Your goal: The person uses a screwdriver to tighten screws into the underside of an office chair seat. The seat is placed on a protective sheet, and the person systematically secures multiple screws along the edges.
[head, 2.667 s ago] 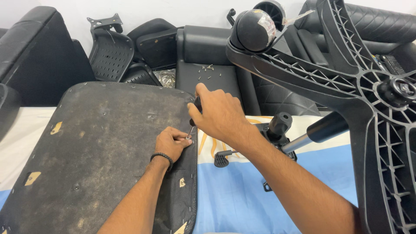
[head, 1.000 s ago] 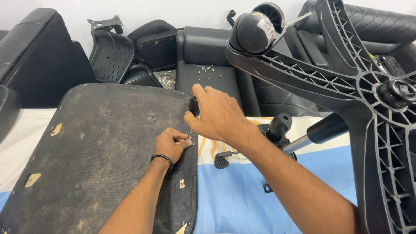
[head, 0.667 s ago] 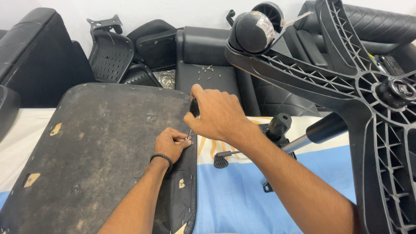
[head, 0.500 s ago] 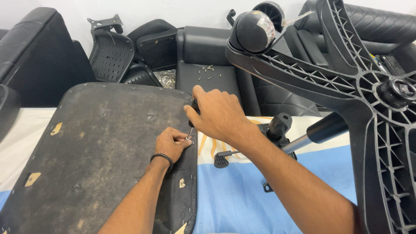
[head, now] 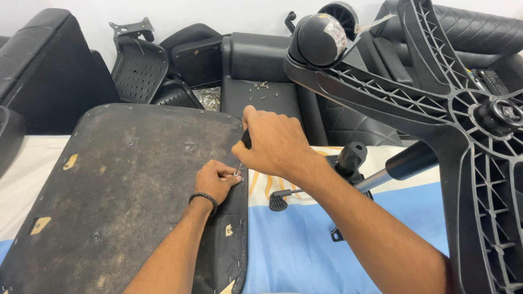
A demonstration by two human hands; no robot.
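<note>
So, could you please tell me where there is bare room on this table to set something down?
The widest free patch is the blue cloth between the dusty black seat panel and the right forearm. The panel's own left half is bare too. It is crowded where the left hand and right hand meet at the panel's edge, and around the black lever mechanism beside the black star-shaped chair base.

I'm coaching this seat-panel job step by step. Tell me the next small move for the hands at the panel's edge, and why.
Probably keep the tool upright and press its tip down at the spot. The right hand grips a dark-handled tool whose thin metal tip meets the right edge of the seat panel, and the left hand pinches the edge right beside the tip. What the tip bears on is too small to tell.
</note>
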